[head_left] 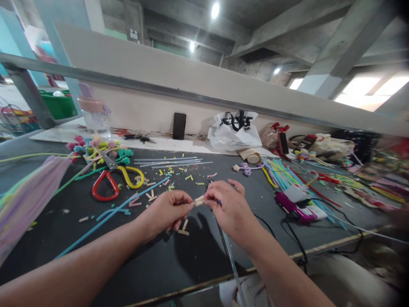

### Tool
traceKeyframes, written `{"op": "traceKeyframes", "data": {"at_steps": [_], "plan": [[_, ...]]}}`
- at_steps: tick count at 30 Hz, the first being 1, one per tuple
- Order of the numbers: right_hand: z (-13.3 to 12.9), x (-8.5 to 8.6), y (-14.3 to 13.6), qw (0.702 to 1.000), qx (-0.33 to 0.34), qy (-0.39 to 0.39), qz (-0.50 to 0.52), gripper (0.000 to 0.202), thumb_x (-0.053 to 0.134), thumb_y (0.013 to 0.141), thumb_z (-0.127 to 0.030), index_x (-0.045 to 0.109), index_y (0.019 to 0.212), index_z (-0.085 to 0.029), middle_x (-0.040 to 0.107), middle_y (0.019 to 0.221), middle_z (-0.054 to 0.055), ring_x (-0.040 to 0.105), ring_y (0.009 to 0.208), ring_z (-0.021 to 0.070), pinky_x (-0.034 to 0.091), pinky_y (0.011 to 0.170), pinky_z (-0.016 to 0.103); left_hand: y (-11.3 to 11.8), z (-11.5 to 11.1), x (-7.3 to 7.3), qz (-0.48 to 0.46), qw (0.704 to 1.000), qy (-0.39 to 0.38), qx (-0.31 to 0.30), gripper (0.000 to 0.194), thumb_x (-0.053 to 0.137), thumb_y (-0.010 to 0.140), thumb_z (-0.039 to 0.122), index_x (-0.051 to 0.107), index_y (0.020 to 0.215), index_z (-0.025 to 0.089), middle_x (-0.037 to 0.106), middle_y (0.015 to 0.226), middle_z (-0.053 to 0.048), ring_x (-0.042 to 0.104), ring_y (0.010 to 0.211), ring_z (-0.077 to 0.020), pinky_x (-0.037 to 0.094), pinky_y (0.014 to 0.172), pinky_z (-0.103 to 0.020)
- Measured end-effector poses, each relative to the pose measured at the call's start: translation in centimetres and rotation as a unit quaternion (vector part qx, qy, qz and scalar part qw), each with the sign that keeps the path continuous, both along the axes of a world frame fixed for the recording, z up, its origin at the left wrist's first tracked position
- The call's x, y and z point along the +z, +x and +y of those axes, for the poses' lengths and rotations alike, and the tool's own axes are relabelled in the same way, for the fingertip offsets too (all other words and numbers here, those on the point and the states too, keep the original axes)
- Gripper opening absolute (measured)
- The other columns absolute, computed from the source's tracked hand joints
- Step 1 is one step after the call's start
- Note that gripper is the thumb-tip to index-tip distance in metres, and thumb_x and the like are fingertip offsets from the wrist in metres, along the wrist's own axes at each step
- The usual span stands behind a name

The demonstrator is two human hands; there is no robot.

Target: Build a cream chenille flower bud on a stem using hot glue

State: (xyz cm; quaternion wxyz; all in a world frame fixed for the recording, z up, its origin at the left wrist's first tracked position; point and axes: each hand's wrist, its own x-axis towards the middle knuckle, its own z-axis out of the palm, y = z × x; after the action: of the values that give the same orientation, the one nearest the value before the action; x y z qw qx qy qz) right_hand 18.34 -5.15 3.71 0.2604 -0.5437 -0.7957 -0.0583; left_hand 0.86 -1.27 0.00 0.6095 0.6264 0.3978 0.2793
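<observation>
My left hand (171, 209) and my right hand (228, 207) meet over the middle of the dark table. Between their fingertips are short cream pieces (198, 201), pinched from both sides; whether they are joined I cannot make out. A thin dark-blue tool, partly hidden, shows in my right hand's fingers. Below that hand, a clear rod (232, 260) slants down past the table edge. More cream pieces (183, 233) lie under my left hand. Scissors (116, 177) with one red and one yellow handle rest open to the left, near a long blue fuzzy stem (111, 217).
Clear sticks (172, 162) and coloured scraps lie ahead. Fuzzy flowers (96, 149) and pastel stems (35, 196) are on the left. A magenta glue gun (295, 207) with a black cord sits right, beside stems (281, 172). A phone (179, 126) and white bag (234, 132) stand behind.
</observation>
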Motion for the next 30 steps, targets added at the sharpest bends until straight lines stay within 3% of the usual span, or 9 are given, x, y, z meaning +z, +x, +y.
{"op": "traceKeyframes", "data": {"at_steps": [30], "plan": [[0.04,-0.71,-0.72,1.000,0.012,-0.022,0.003,0.015,0.052,0.082,-0.010,0.055,0.071,-0.020,0.066,0.085,-0.001,0.059,0.084,0.0138,0.016,0.095,0.037,-0.17,-0.05,0.46,-0.009,0.999,-0.027,0.019,0.035,0.064,0.067,0.051,0.054,0.068,0.017,0.037,0.035,0.010,0.030,0.030,-0.0044,0.016,0.032,-0.015]]}}
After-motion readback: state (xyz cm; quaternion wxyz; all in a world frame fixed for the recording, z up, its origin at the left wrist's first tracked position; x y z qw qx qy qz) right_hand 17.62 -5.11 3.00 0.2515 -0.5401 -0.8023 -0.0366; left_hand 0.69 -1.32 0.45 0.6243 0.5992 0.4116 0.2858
